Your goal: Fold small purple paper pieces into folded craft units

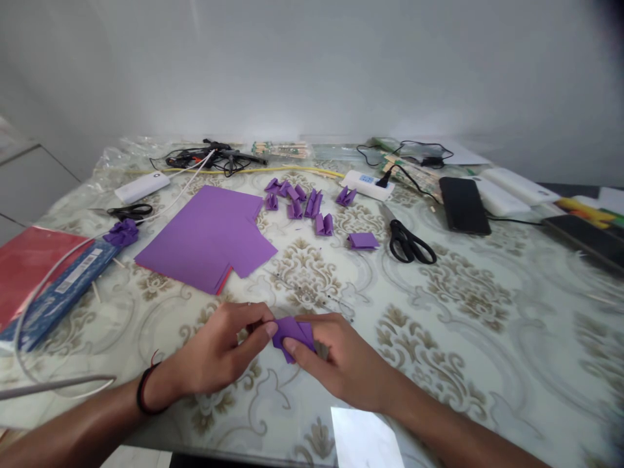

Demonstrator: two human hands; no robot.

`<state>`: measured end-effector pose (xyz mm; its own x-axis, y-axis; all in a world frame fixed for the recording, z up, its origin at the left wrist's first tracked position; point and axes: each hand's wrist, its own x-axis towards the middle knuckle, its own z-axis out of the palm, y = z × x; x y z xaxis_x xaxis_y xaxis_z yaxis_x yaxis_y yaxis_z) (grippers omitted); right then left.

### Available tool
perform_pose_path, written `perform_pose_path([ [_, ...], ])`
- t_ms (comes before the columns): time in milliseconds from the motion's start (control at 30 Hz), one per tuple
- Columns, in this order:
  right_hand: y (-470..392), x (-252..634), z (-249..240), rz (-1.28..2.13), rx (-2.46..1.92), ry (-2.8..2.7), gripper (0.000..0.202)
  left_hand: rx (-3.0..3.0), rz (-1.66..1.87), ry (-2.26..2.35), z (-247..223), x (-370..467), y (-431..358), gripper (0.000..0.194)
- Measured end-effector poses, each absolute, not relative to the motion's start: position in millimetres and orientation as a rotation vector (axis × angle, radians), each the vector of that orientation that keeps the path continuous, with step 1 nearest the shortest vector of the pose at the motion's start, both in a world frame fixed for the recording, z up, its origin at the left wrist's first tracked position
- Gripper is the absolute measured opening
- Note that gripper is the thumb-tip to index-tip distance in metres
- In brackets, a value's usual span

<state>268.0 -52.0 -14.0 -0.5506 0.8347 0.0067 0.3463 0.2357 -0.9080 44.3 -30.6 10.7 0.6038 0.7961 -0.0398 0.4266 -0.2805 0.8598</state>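
Between my two hands, near the front of the table, is a small folded piece of purple paper (293, 333). My left hand (229, 344) pinches its left corner between thumb and forefinger. The thumb of my right hand (341, 354) presses on its face, with the fingers behind it. Beyond them lie several folded purple paper pieces (313, 204) in a loose group. One flat folded purple piece (363, 241) rests apart from that group, beside black-handled scissors (409, 242). Purple paper sheets (199, 234) are stacked to the left, with a red edge showing underneath.
At the left are a crumpled purple paper (121, 233), a red and blue packet (63, 286), another pair of scissors (129, 212) and a white power bank (142, 187). A power strip (369, 185), cables and a black phone (464, 205) lie farther back. White paper (366, 439) is at the front edge.
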Motion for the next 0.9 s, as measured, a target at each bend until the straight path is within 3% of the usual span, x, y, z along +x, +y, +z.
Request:
perform_pose_path([
  [900, -51.4, 267.2, -12.7, 1.264, -1.081, -2.003, 0.038, 1.92, 0.581, 0.946, 8.0, 42.4, -31.5, 0.023],
])
